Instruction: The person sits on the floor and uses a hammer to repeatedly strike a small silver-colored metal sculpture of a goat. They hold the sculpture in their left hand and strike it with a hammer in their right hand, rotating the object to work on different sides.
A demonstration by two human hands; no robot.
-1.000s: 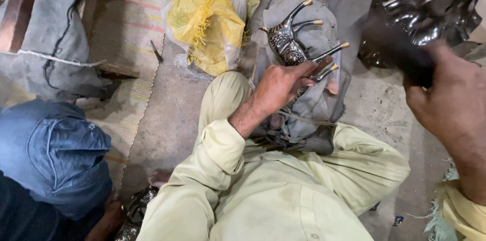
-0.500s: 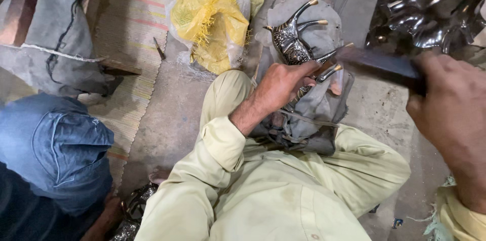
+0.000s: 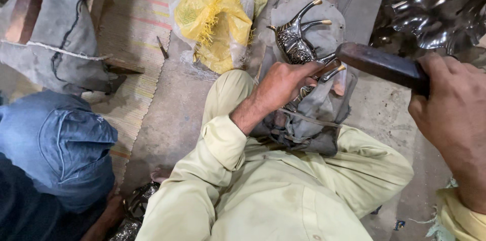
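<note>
Seated worker shaping an ornate metal piece (image 3: 295,43), a dark embossed casting with brass-tipped prongs, which rests on a grey cloth pad (image 3: 319,104) laid over the worker's knees. The left hand (image 3: 283,83) lies just below the casting, fingers curled and pressing its lower prongs against the pad; whether it also pinches a small tool there cannot be told. The right hand (image 3: 453,114), to the right of the casting, is closed fully around the handle of a dark hammer (image 3: 379,63), whose head hangs just beside the casting's prongs and close above the left hand's knuckles. Judged risk: a blow landing off line would strike the holding fingers or bend a thin prong, and the soft pad could let the casting roll under impact. Left of the casting lies a crumpled yellow woven sack (image 3: 215,13); its contents are not visible. Above the hammer sits a heap of shiny metalwork (image 3: 435,3).
</note>
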